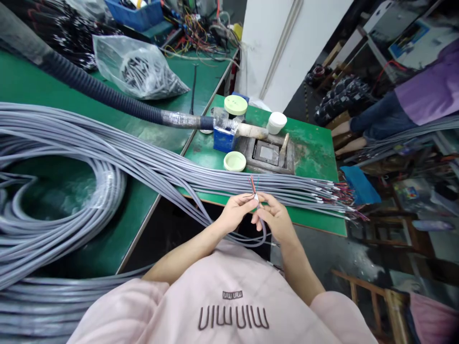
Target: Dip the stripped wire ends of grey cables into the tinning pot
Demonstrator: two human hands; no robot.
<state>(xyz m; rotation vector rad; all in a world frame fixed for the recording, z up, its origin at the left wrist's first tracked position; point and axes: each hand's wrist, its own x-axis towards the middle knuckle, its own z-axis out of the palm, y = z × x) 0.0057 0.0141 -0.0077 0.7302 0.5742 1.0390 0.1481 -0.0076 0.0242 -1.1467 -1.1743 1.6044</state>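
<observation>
A worker's left hand (234, 210) and right hand (275, 219) meet just in front of a square metal pot (267, 154) on a green workbench (311, 143). The fingertips of both hands are pinched closed on the stripped end of a grey cable (264, 235). Its red, green and black cores (253, 184) fan upward towards the pot, while the cable loops down on the side away from it. A bundle of grey cables (172, 165) lies between hands and pot. A pale green lid (234, 161) sits just left of the pot, a white jar (277, 123) behind it.
</observation>
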